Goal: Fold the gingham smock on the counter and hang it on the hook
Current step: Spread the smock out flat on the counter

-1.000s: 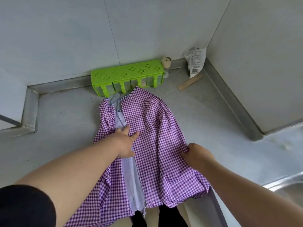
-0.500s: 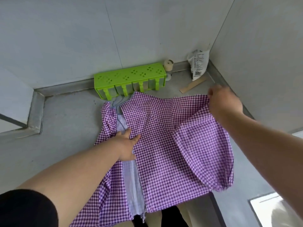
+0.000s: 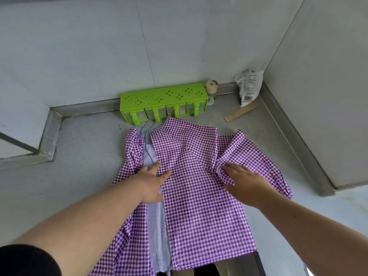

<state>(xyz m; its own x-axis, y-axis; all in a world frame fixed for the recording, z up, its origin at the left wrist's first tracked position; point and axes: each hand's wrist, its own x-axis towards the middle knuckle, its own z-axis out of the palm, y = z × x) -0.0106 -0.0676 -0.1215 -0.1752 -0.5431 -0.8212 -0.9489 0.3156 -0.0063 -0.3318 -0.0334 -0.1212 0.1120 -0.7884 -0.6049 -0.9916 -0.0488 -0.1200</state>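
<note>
Seen from the head camera, a person is leaning over a grey stone-look counter where a purple-and-white gingham cotton smock is lying spread flat, its collar just in front of a lime-green plastic spice rack and its hem hanging over the near edge. The left hand is pressing down near the open front placket with fingers straight and released, while the right hand is lying on the bunched right sleeve, fingers mostly extended and pushing the cloth rather than clenching it. The risk, as it looks from here, is lying in that sleeve: the fabric is rucking up under the right hand, so a fold made now would likely be setting creases in crooked, and the overhanging hem could be dragging the whole garment off the counter if the left hand lifts. No hook is showing in view. In the far corner a crumpled white plastic packet is carrying a barcode and printed text, too small to read; no brand is legible anywhere.
</note>
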